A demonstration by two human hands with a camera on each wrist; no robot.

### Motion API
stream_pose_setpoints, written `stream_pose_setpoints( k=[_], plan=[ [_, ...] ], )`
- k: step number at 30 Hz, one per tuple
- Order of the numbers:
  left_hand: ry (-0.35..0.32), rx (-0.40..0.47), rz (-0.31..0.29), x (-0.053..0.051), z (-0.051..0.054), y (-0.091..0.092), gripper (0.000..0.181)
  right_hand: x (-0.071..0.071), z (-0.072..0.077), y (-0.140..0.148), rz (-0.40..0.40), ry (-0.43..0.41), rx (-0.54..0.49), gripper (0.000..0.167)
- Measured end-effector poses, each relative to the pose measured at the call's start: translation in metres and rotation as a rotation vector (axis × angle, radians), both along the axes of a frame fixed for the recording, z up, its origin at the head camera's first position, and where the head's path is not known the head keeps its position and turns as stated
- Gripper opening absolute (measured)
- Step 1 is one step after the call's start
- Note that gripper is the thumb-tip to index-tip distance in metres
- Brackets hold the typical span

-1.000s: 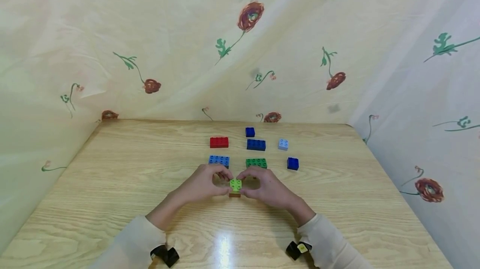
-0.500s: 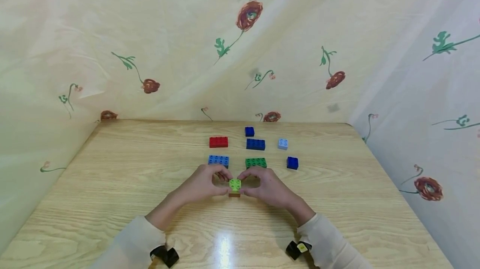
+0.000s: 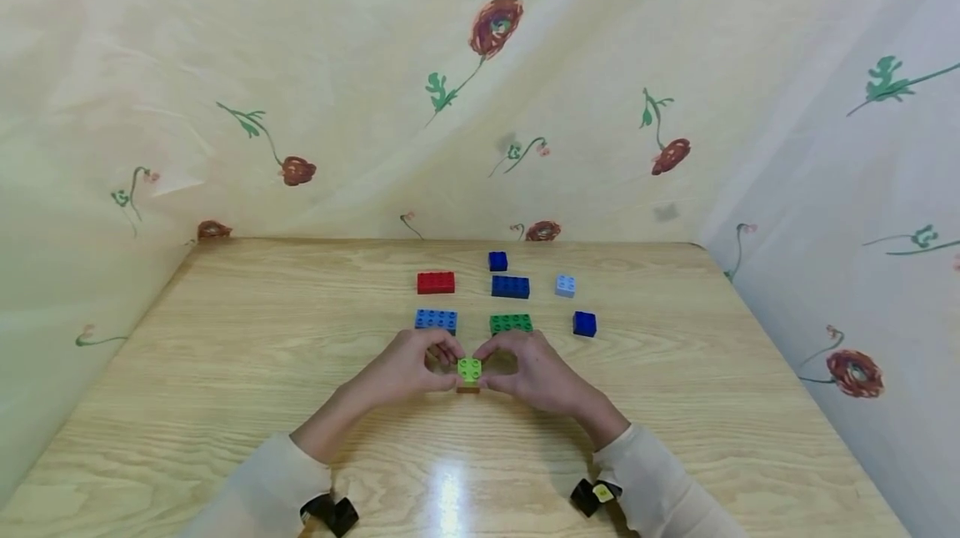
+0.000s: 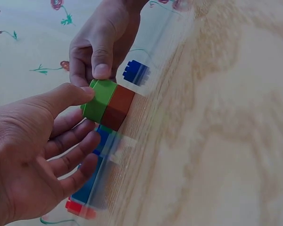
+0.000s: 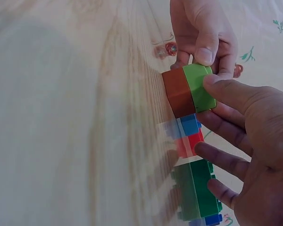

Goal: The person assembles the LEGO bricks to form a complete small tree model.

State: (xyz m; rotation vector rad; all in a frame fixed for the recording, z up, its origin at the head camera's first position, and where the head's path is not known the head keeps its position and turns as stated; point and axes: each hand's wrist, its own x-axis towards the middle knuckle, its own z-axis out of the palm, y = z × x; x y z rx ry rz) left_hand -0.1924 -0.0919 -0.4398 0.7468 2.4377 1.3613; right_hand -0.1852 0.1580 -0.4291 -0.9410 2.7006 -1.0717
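A lime green building brick [image 3: 469, 369] with studs on top sits on a brown brick [image 4: 118, 107], which stands on the table between my hands. The two are flush, one above the other. My left hand [image 3: 408, 364] pinches the lime brick from the left with thumb and forefinger. From the other side, the thumb and forefinger of my right hand [image 3: 536, 373] pinch the same brick. Both wrist views show the thumbs on the lime brick's side, while the remaining fingers are spread loosely. The fingertips on the far side are partly hidden.
Behind the hands lie a light blue brick [image 3: 436, 319] and a green brick [image 3: 511, 323]. Farther back are a red brick [image 3: 436, 283], a dark blue long brick [image 3: 510, 286] and a pale blue brick [image 3: 566, 285]. Small dark blue bricks [image 3: 584, 324] lie right and rear.
Both hands keep their pinch on the lime brick, and the stack stays in place. Only the head view has shifted slightly.
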Motion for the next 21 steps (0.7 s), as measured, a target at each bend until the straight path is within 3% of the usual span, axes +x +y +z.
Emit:
stream_pose_setpoints(
  k=[3, 12, 21],
  plan=[
    [-0.008, 0.002, 0.001, 0.0003, -0.0003, 0.0003, 0.026, -0.0004, -0.0003, 0.0006, 0.013, -0.009, -0.005, 0.027],
    [-0.01, 0.012, -0.005, 0.0019, 0.0006, -0.0003, 0.026, -0.0012, -0.0033, 0.002, 0.013, -0.141, -0.052, 0.028],
    [-0.019, -0.001, -0.001, 0.0019, 0.003, 0.0012, 0.026, -0.0033, 0.0041, 0.0094, 0.007, -0.126, -0.02, 0.027]
  ],
)
